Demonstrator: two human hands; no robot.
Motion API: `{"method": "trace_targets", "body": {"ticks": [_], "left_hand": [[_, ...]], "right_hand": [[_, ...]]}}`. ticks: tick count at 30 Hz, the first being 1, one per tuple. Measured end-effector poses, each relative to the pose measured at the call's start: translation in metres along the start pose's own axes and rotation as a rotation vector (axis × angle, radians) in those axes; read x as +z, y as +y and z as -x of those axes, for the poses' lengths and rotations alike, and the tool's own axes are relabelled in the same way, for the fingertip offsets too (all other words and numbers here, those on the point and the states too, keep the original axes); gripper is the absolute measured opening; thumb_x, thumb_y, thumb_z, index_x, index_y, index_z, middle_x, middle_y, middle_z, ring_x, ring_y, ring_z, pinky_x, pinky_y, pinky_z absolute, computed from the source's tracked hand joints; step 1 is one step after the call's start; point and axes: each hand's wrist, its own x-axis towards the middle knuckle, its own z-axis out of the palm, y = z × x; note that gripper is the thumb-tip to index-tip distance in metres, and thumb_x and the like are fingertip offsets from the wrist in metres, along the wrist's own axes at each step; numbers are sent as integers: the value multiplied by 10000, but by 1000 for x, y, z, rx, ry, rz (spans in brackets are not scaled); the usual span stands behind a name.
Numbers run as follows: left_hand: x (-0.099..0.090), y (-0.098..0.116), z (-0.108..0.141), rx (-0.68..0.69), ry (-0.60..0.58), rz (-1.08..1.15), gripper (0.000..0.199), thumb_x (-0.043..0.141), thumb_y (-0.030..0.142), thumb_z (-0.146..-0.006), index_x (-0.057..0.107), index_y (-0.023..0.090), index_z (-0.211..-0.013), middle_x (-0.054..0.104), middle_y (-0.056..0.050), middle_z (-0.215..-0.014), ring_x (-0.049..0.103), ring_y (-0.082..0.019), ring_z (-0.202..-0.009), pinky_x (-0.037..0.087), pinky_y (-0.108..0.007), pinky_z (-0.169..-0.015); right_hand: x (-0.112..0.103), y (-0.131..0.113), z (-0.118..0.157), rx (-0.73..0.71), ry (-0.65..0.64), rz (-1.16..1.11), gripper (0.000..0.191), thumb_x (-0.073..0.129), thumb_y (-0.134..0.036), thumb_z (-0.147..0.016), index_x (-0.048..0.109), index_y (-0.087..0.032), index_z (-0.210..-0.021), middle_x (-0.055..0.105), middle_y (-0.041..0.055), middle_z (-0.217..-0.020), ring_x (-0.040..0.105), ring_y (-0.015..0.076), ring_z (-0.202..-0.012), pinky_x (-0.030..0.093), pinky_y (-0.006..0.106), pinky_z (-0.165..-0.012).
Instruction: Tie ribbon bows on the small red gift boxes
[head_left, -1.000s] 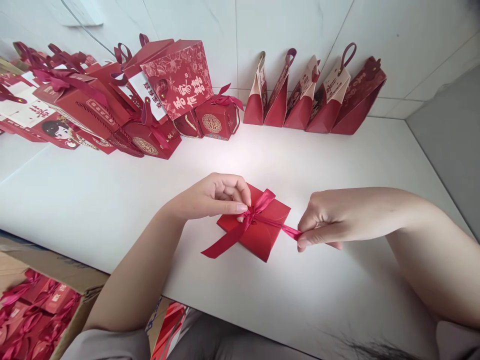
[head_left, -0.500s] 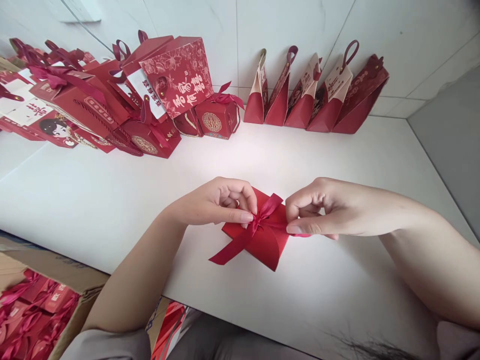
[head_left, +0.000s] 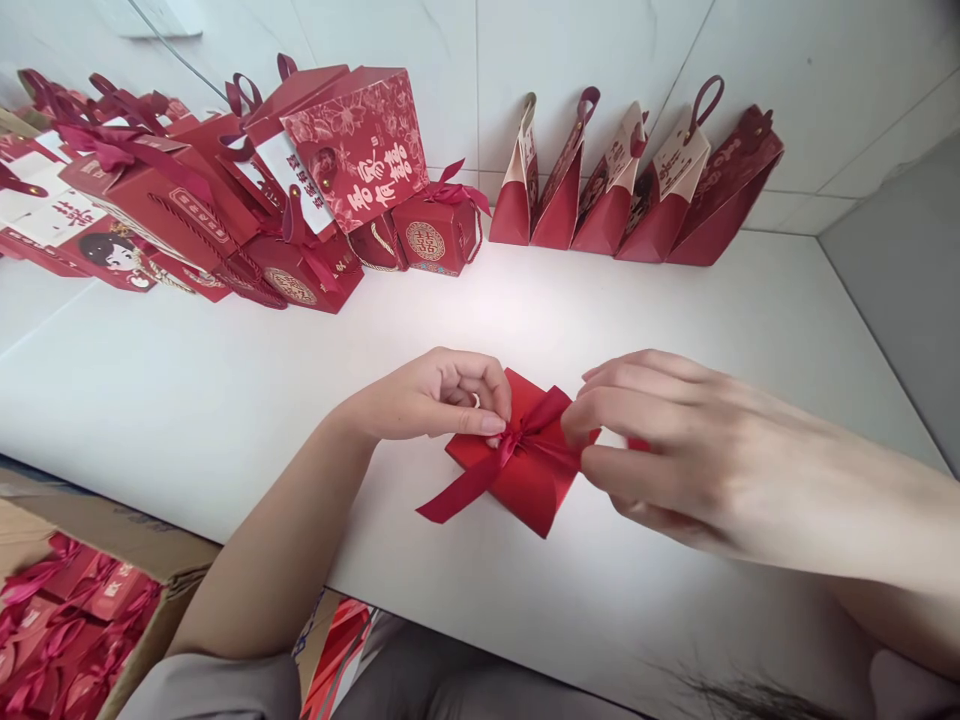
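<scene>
A small red box (head_left: 534, 500) lies on the white table, with a dark red ribbon (head_left: 469, 487) knotted across its top. One ribbon tail points down-left, and a loop rises to the upper right of the knot. My left hand (head_left: 442, 395) pinches the ribbon between thumb and forefinger just left of the knot. At the box's right edge is my right hand (head_left: 667, 450), back of the hand up and fingers bent. Its thumb and fingertips are blurred and partly hidden over the ribbon's right side, so its hold on the ribbon cannot be made out.
Many red gift boxes (head_left: 202, 190) are piled at the back left. Several upright red and cream boxes (head_left: 600, 205) stand by the tiled wall. At the lower left, a cardboard carton (head_left: 176, 590) holds red boxes with ribbons. A grey surface (head_left: 900, 260) borders the table at right.
My right hand has turned over from a thumb-and-finger pinch at the ribbon's right end to palm down. My left hand stays at the knot. The box has barely moved.
</scene>
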Motion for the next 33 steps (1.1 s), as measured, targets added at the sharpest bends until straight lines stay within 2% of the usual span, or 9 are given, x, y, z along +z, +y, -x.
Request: {"method": "trace_targets", "body": {"ticks": [2,5,9,14,19,25,29,31,33], "left_hand": [[1,0,0,10,1,13,134,702,248,-842,633,133,-841,625,-13,-707,509,-64,-562,375,-146,-454],[0,-1,-1,2,-14,36,134,705,251,-842,636,137,-845,609,3,-683,465,-46,-503,349,-130,-396],[-1,0,0,-4,-33,57,108,707,232,-841,648,142,-843,616,8,-683,493,-46,-497,385,-125,-394],[-1,0,0,-7,-55,62,95,708,219,-840,650,144,-848,627,13,-690,493,-37,-480,398,-130,-414],[-1,-1,0,-20,-50,39,132,715,251,-835,642,141,-847,656,-13,-729,471,-45,-493,335,-134,-387],[-3,-4,-1,49,-96,27,67,699,180,-841,651,134,-838,671,-41,-785,591,-77,-646,462,-161,-568],[-5,-7,-2,71,-106,75,72,709,178,-830,648,140,-828,679,-43,-769,629,-98,-683,482,-174,-595],[-5,-8,-2,54,-98,102,100,719,200,-823,638,141,-820,680,-39,-748,614,-89,-622,456,-164,-528],[-5,-9,-2,22,-88,135,138,724,233,-822,618,144,-826,668,-21,-706,524,-48,-460,352,-146,-394]], "right_hand": [[3,-2,-1,-10,-9,22,181,434,-89,-941,537,-200,-842,557,32,-831,474,171,-734,392,345,-748],[8,-1,-2,65,-65,41,209,396,-73,-964,569,-180,-919,539,18,-775,427,151,-630,362,308,-622],[10,3,1,69,-29,108,248,375,-75,-976,606,-167,-982,518,7,-720,369,142,-555,281,304,-524],[9,5,4,-14,35,136,310,353,-57,-980,615,-187,-878,487,-9,-640,347,128,-527,222,311,-517],[10,8,3,-30,17,63,319,326,-84,-1014,628,-182,-989,510,-17,-650,342,109,-509,206,298,-518],[7,9,4,-15,-15,49,304,340,-107,-1022,631,-184,-981,497,-18,-630,340,110,-500,185,313,-521],[4,10,6,-12,-34,57,280,350,-109,-1014,599,-195,-918,475,-21,-631,332,119,-510,190,317,-528],[4,11,6,-4,-53,86,274,352,-93,-1001,571,-200,-875,447,-23,-624,319,127,-522,190,319,-534],[4,10,7,6,-73,114,270,363,-69,-982,535,-204,-822,423,-23,-619,307,133,-535,192,320,-543]]}}
